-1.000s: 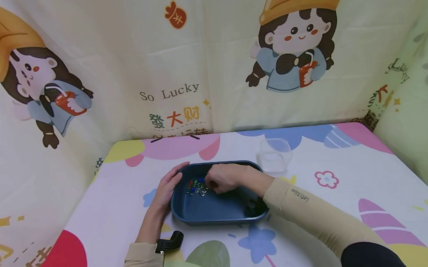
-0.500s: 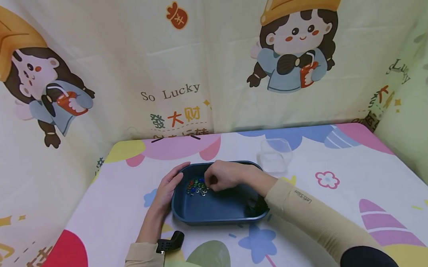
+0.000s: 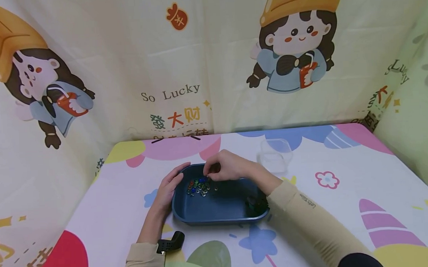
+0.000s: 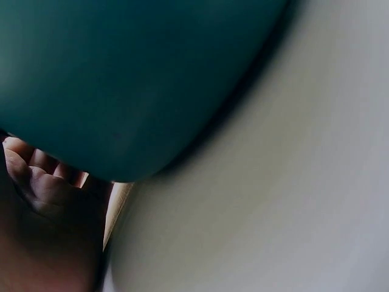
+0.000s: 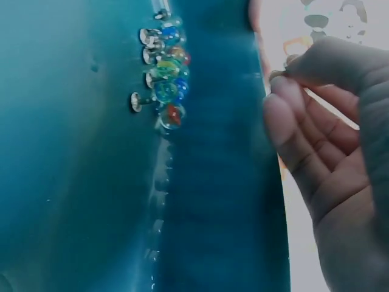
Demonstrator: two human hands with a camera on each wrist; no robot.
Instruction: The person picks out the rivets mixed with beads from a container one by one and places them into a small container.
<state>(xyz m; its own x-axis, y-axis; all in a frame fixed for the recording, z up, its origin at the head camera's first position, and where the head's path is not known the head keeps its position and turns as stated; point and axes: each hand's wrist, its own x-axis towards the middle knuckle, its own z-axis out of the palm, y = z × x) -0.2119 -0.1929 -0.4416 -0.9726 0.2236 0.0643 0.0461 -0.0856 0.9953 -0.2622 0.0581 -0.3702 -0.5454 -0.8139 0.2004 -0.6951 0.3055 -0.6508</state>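
On the pastel flower-print table (image 3: 344,159) sits the dark blue rectangular plastic tray (image 3: 217,207), and the left hand (image 3: 167,188) lies flat against its left wall, fingers straight, bracing it and holding nothing. Off to the right stands a clear plastic cup (image 3: 275,154), well apart from the hands. Inside the tray, near the far left corner, a small cluster of coloured glass-headed push pins (image 3: 199,186) lies in a loose heap; the right wrist view shows round glossy heads and short metal shanks (image 5: 161,73). The right hand (image 3: 224,169) hovers just above them, fingertips (image 5: 281,82) pinched together on what looks like one pin, though it is too small to be sure. These will be light, hard, slick and sharp at the point: best taken by the rounded head between thumb and forefinger
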